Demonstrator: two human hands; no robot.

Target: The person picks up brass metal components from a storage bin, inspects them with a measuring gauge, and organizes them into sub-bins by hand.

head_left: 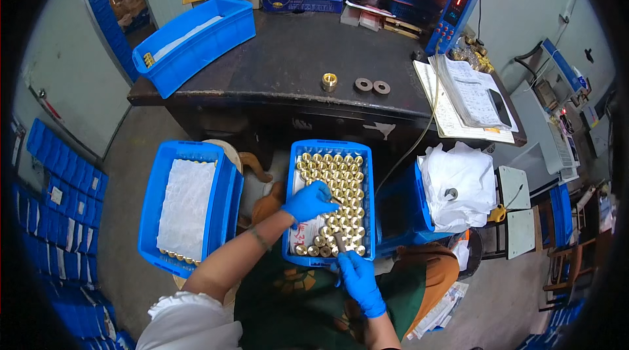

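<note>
A blue plastic bin [373,219] sits in front of me, filled with rows of brass ring-shaped fittings [347,176] standing on white paper. My left hand [309,202], in a blue glove, reaches over the middle of the rows. Its fingertips are pinched together among the fittings, and what they grip is hidden. At the bin's near edge, my right hand [360,281], also gloved, is closed around a short dark metal rod [339,241]. The rod's far end points at the fittings; whether it touches one cannot be made out.
Left stands another blue bin [147,219] with white paper over fittings. The dark desk [275,48] ahead carries a long blue bin [196,55], one brass fitting [329,82], two grey rings [372,86], papers [452,88] and a phone [499,107]. White cloth [458,179] covers a bin at right.
</note>
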